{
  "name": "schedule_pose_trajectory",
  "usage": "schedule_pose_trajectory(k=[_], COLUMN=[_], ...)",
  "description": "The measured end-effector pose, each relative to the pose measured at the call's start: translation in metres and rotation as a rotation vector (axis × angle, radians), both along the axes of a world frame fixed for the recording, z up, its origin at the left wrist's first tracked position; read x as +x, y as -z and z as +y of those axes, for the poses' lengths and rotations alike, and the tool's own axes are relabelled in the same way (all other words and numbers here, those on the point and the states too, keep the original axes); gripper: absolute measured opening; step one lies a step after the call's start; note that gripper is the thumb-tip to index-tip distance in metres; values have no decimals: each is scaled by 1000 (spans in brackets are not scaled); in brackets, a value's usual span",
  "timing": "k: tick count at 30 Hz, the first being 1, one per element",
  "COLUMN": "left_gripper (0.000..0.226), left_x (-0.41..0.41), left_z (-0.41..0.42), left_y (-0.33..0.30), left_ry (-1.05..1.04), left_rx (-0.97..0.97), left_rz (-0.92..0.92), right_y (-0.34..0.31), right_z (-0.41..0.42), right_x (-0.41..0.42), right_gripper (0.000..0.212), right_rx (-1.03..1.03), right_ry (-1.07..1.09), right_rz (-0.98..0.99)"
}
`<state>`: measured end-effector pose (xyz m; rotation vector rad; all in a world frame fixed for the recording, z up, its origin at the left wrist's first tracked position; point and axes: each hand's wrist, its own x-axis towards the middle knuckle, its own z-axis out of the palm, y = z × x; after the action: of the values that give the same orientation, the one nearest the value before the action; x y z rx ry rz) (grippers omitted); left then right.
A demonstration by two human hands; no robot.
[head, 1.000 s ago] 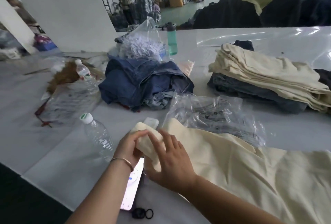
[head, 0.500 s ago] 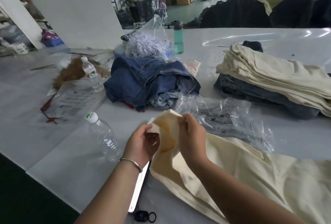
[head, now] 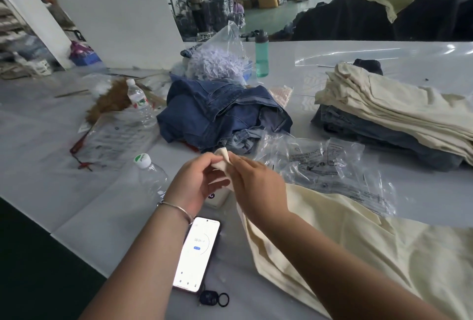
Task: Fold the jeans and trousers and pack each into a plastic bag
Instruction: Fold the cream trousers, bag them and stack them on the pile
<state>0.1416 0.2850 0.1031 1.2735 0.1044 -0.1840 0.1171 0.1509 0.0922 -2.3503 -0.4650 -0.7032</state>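
Two hands pinch one cream trouser corner

Two hands meet above the table (head: pixel 76 207): the left hand (head: pixel 197 184) and the right hand (head: pixel 256 186) both pinch the same small corner of the cream trousers (head: pixel 371 255), lifted off the surface. Below the left wrist lies a lit phone (head: pixel 197 255) showing a timer, with a small black ring-shaped item (head: pixel 213 299) at its near end. A clear water bottle (head: pixel 151 179) lies just left of the left hand. A white boxy object (head: pixel 217 198) sits partly hidden under the hands.

Crumpled plastic bags (head: pixel 327 168) with printed labels lie just beyond the trousers, touching their far edge. Behind them sits a heap of blue jeans (head: pixel 220 112), and to the right a stack of folded cream and denim garments (head: pixel 396 115). The cream trousers spread flat and creased across the near right of the table, running out of view.
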Motion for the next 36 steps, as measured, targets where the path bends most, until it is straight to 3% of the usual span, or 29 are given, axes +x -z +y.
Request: schedule_pose_trajectory(k=[6, 11, 15, 19, 25, 30, 31, 33, 35, 36], left_gripper=[30, 11, 10, 8, 9, 14, 20, 28, 30, 40], left_x=[-3, 5, 29, 57, 73, 50, 44, 31, 20, 14], left_z=[0, -4, 16, 37, 44, 39, 39, 41, 43, 44], left_y=[-5, -4, -13, -7, 28, 57, 61, 62, 56, 52], left_ry=[-41, -239, -375, -432, -530, -593, -540, -415, -349, -331], left_rx=[56, 157, 234, 108, -17, -132, -204, -334, -414, -445], left_rz=[5, 0, -4, 113, 196, 219, 201, 137, 42, -3], right_y=[6, 22, 59, 89, 127, 132, 138, 143, 147, 155], right_z=[8, 8, -14, -40, -57, -81, -86, -97, -111, -117], right_x=[3, 4, 5, -13, -57, -74, -75, -74, -71, -69], right_gripper=[29, 29, 49, 33, 43, 52, 55, 59, 69, 73], right_rx=[-179, -110, -195, -321, -510, -409, -406, -400, -417, -438], right_ry=[-11, 100, 205, 243, -110, -367, -286, 105, 446, 460], right_rz=[-4, -64, 258, 402, 551, 584, 475, 388, 603, 762])
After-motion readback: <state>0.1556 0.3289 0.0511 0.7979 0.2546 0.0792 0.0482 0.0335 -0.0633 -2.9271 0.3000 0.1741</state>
